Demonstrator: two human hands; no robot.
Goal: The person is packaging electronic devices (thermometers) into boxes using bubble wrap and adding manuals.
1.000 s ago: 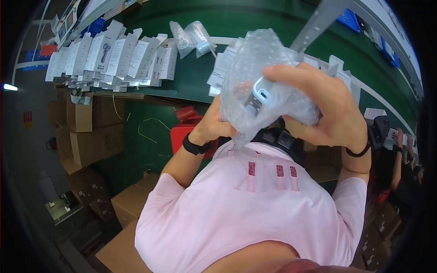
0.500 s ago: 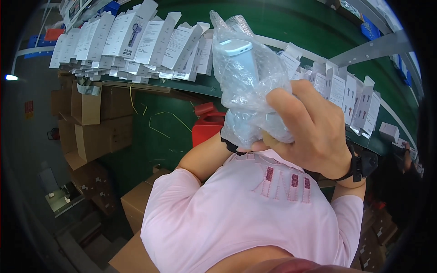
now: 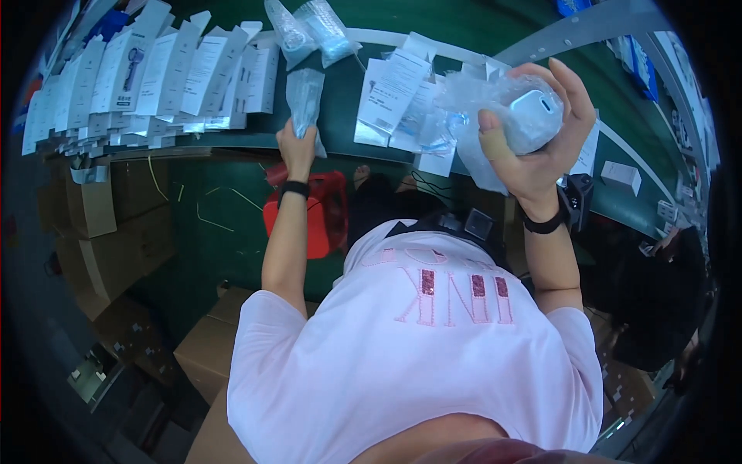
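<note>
In my right hand (image 3: pixel 545 155), raised over the right side of the table, is a pale blue device in bubble wrap (image 3: pixel 533 120). My thumb and fingers curve round it, and its rounded end with a small port faces up. My left hand (image 3: pixel 297 151) is at the table's near edge, closed on the lower part of a slim bubble-wrap pouch (image 3: pixel 305 97). What the pouch contains is hard to make out. Two more bubble-wrapped pieces, one whitish (image 3: pixel 292 35) and one bluish (image 3: pixel 328 35), lie beyond my left hand.
White printed cartons (image 3: pixel 162 77) stand packed along the table's left. Flat cartons (image 3: pixel 390 93) and clear bags lie between my hands. A small white box (image 3: pixel 621 177) is at the right. Below are a red plastic container (image 3: pixel 313 220) and brown boxes (image 3: pixel 116 232). A dark-clothed person (image 3: pixel 657 301) is at the right.
My hands have moved apart. The right one carried the wrapped device rightward; the left one came out from behind it and is now on a slim bubble-wrap pouch. The view has shifted too.
</note>
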